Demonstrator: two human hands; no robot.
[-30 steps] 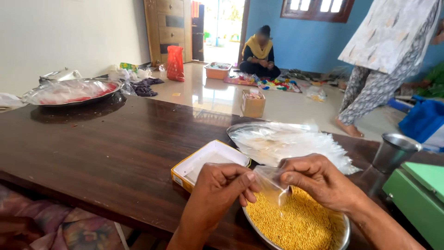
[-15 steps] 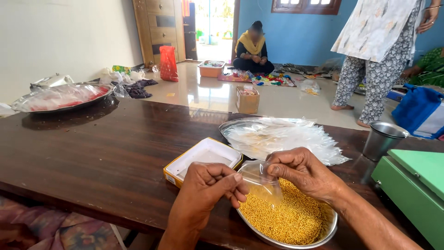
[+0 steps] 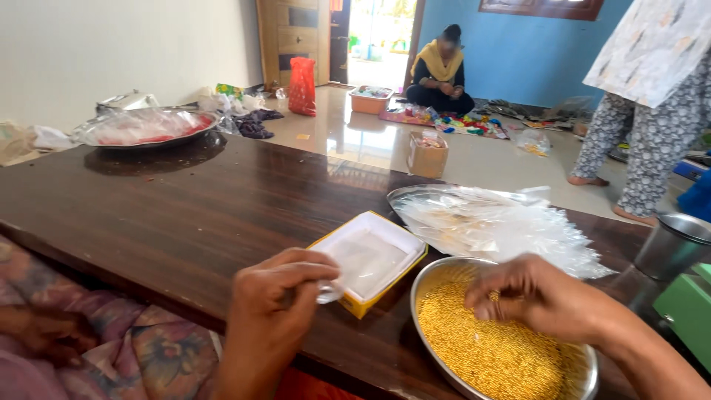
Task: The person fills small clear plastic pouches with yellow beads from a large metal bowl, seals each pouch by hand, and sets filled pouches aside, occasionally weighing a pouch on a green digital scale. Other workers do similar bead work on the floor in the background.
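Hands first, nearest my view: my left hand (image 3: 278,296) is pinched shut on a small clear plastic pouch (image 3: 329,290), fingers curled together over its top edge, held just above the near edge of the dark wooden table (image 3: 185,215). My right hand (image 3: 533,296) hovers low over a round steel bowl (image 3: 585,378) filled with tiny yellow beads (image 3: 489,352); its fingertips are drawn together and, I think, nip a few beads, though the view is too blurred for me to be sure.

Between my hands sits a shallow yellow-sided box (image 3: 374,255) with a white lining, touching the bowl's rim. Just behind the bowl lies a heap of clear plastic bags (image 3: 496,222) on a steel plate. A steel cup (image 3: 670,244) stands at the right, beside a green box (image 3: 689,311).

Farther left on the table rests a wide steel tray (image 3: 144,127) covered in plastic. Beyond the table, a small cardboard box (image 3: 427,154) stands on the shiny floor, one person (image 3: 644,111) stands at the right, and another person (image 3: 441,70) sits by the blue wall.
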